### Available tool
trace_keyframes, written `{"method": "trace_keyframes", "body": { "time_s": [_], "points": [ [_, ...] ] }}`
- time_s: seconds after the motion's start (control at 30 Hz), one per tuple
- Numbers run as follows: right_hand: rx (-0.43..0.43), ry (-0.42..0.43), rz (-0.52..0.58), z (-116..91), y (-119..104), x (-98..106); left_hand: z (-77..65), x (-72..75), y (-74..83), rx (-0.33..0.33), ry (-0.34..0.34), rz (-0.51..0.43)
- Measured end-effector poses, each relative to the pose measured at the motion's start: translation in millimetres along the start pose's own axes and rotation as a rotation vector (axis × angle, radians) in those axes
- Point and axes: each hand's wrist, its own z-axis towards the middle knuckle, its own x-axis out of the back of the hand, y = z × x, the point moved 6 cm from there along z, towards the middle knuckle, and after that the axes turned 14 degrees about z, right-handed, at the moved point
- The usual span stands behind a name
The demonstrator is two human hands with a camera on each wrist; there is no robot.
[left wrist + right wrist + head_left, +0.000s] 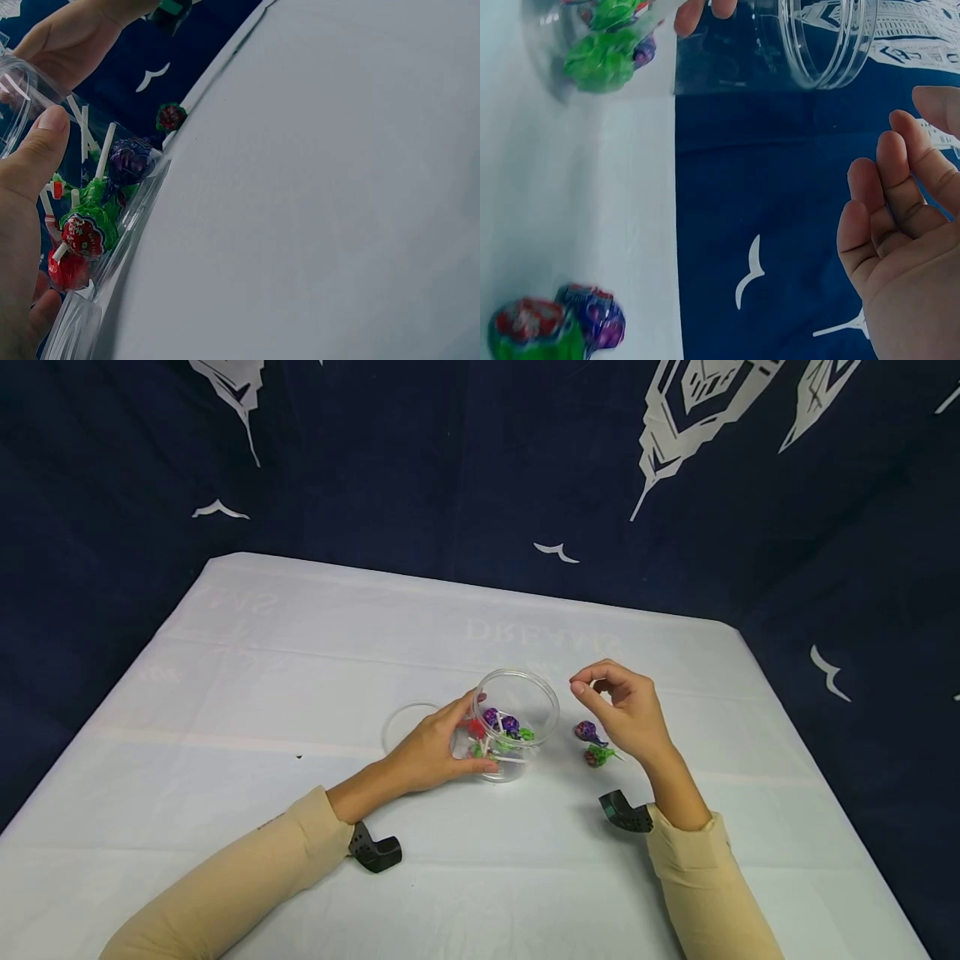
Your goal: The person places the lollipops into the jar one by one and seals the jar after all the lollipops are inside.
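A clear plastic jar (pixel 512 768) stands on the table with its round mouth uncovered. My left hand (pixel 429 753) grips it from the left side, thumb in front and fingers behind. Inside lie several wrapped lollipops, among them a purple one (pixel 130 160), a green one (pixel 91 225) and a red one (pixel 67 270), with white sticks poking upward. Right of the jar mouth hovers my right hand (pixel 626 710), its fingers loosely bent and holding nothing. Below it, a purple lollipop (pixel 587 732) and a green lollipop (pixel 597 756) lie together on the table.
A clear round lid (pixel 386 731) lies left of the jar, partly covered by my left hand. White cloth covers the table (pixel 225 760), with a small dark speck at left. Behind hangs a dark blue curtain (pixel 420 468) with white prints. Black wrist cameras sit on both sleeves.
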Motion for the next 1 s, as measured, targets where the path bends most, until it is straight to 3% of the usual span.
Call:
{"method": "trace_keyframes", "body": {
  "time_s": [0.33,0.6,1.0],
  "points": [
    [-0.009,0.004,-0.068,-12.9,-16.7,7.1,-1.1,0.3,-0.2,0.005,-0.007,0.005],
    [-0.07,0.037,-0.107,-28.4,-11.3,20.8,-0.9,0.0,-1.1,0.031,-0.019,0.012],
    [-0.107,0.07,-0.161,-42.6,-2.7,31.4,0.1,-0.5,1.9,0.013,-0.013,-0.016]
  ]
}}
